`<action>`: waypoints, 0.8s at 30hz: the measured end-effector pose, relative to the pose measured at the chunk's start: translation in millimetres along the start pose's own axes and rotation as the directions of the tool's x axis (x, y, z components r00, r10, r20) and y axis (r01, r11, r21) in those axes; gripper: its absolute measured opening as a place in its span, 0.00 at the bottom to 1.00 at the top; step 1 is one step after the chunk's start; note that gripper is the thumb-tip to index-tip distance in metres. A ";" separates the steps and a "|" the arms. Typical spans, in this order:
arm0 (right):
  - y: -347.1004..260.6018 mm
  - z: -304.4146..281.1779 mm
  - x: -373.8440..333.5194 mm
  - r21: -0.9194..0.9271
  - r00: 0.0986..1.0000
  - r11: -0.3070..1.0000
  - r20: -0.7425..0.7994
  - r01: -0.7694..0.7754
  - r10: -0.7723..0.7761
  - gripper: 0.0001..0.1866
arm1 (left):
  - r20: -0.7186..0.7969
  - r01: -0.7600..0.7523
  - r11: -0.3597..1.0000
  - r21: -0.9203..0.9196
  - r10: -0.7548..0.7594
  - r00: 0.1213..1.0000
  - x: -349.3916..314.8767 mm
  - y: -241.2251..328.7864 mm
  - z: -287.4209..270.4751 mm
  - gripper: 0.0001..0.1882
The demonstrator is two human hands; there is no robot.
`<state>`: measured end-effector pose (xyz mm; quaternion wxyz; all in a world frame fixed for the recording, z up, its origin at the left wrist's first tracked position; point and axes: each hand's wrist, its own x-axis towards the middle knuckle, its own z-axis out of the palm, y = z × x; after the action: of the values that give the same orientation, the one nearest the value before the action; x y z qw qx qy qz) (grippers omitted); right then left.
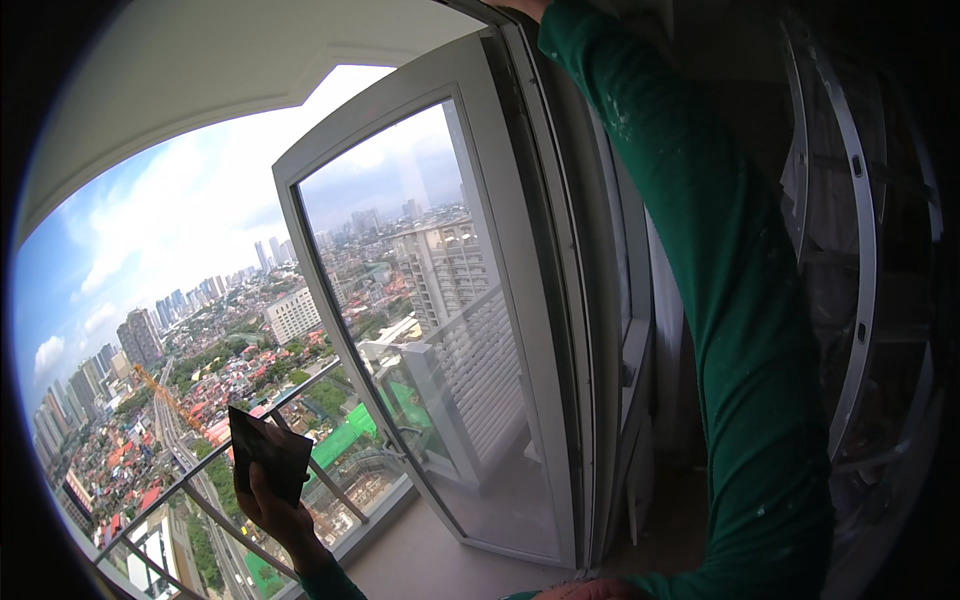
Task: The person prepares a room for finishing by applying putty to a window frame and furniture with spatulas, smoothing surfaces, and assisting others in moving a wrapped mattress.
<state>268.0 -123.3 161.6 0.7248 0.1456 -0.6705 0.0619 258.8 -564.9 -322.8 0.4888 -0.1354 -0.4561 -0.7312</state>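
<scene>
My left hand (278,512) is raised at the lower left, with its thumb across a dark, flat, four-cornered piece (268,448). The hand is closed on that piece; it is in shadow, so its material is hard to make out. High up, my right arm in a green sleeve (740,280) stretches to the top of the grey door frame (560,200). Only a bit of my right hand (520,5) shows at the upper edge, by the frame's top, and its fingers are out of sight. Beside the frame, a grey glazed door (505,250) stands swung outward over the balcony.
A metal balcony railing (205,460) runs along the left, high above a city. White louvres (490,360) show through the door's glass. On the right, inside the dim room, stands a light metal ladder-like frame (860,240). The balcony floor (425,560) lies below the door.
</scene>
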 end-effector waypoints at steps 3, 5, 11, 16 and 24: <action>-3.1 0.5 2.9 -0.021 1.000 1.000 0.020 0.007 -0.007 0.23 | 0.014 0.022 1.000 -0.011 -0.022 1.000 0.3 -0.5 0.3 0.26; -6.1 -1.7 4.0 0.018 0.998 1.000 0.066 0.014 -0.015 0.23 | 0.006 0.026 1.000 -0.014 -0.026 1.000 2.8 -2.8 -3.2 0.26; -11.3 -7.4 8.2 -0.049 0.990 0.998 0.133 -0.035 0.041 0.22 | -0.029 0.011 1.000 -0.011 -0.011 1.000 9.6 -14.8 -11.6 0.25; 9.7 8.0 -6.3 -0.026 0.989 0.989 0.026 0.146 -0.145 0.22 | 0.067 -0.009 0.999 -0.033 0.012 0.998 5.2 -5.6 0.6 0.24; 40.0 2.0 -79.9 -0.040 0.924 0.923 0.026 0.382 -0.381 0.16 | 0.054 0.068 0.950 -0.304 -0.054 0.997 -18.5 8.6 71.8 0.20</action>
<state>247.2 -77.4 87.8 0.7200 0.2578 -0.6371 -0.0966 257.2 -497.5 -290.7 0.4289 -0.2114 -0.3522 -0.8045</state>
